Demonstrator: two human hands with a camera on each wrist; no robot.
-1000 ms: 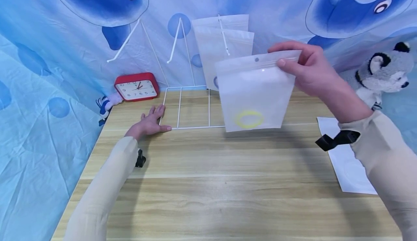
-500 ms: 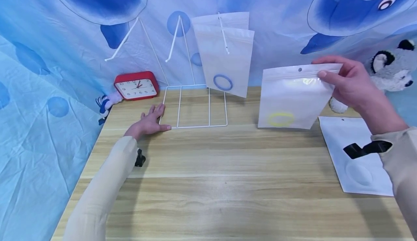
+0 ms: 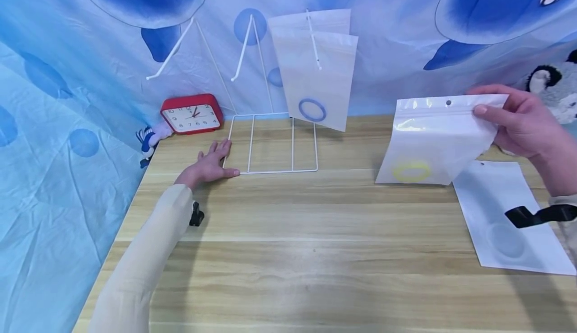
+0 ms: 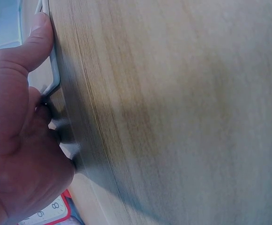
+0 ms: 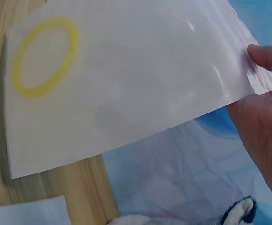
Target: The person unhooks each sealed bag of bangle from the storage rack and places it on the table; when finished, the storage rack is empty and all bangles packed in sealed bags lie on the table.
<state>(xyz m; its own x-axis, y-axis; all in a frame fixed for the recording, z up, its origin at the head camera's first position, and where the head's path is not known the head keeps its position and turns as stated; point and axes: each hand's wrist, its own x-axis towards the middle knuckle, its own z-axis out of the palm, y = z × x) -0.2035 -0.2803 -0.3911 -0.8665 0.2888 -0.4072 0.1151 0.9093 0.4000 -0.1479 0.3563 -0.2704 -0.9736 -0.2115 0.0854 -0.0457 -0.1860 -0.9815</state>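
My right hand pinches the top right corner of a white zip bag, thumb in front, and holds it upright above the table's right side. A yellow ring shows through near the bag's bottom, clear too in the right wrist view. My left hand rests with spread fingers on the left front corner of the white wire rack's base; in the left wrist view the thumb lies along the wire. On the rack's right hook hang two white bags, the front bag with a blue ring inside.
Another white bag with a faint round shape lies flat at the table's right. Two hooks of the rack hold nothing. A red clock stands left of the rack; a plush toy is at the right edge.
My right hand has carried the yellow-ring bag away from the rack to the right, uncovering the blue-ring bag and the base's right side. My left hand has stayed on the rack.
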